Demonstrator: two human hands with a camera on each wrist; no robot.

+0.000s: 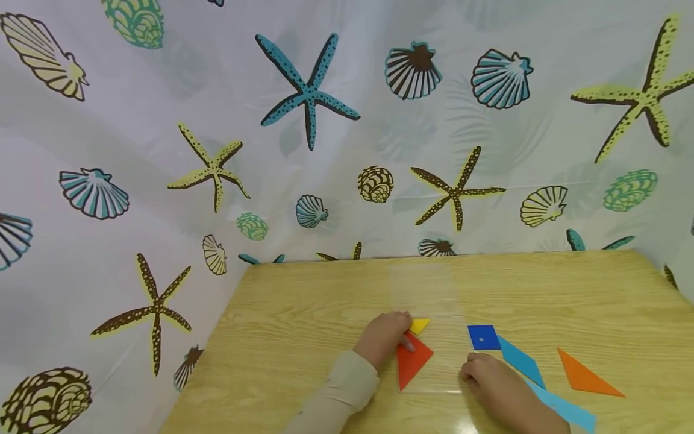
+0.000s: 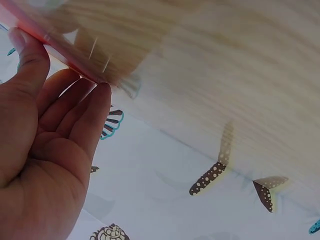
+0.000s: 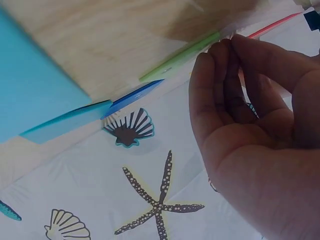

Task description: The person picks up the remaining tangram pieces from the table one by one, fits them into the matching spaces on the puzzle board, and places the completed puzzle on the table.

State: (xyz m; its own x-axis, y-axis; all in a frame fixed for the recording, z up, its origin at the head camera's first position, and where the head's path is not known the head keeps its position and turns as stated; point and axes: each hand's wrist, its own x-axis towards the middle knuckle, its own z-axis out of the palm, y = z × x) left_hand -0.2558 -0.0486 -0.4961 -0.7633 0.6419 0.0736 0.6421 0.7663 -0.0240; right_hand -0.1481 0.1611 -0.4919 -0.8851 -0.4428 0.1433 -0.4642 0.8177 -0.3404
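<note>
My left hand (image 1: pixel 384 339) grips the upper end of a red triangle (image 1: pixel 414 361), its thumb lying on the piece. A small yellow triangle (image 1: pixel 420 326) shows just past its fingertips. In the left wrist view, thumb and fingers meet the red edge (image 2: pixel 65 57). My right hand (image 1: pixel 496 386) has its fingers curled and bunched on the table, just below a blue square (image 1: pixel 479 337). The right wrist view shows a green piece (image 3: pixel 180 57) running to those fingertips, pinched at its end; the hand hides it in the head view.
Right of the right hand lie a blue parallelogram (image 1: pixel 522 360), a light blue piece (image 1: pixel 575 413) partly behind the forearm, and an orange triangle (image 1: pixel 587 377). A clear sheet (image 1: pixel 428 289) runs along the middle of the wooden table (image 1: pixel 303 295). A shell-patterned curtain (image 1: pixel 336 175) surrounds the table.
</note>
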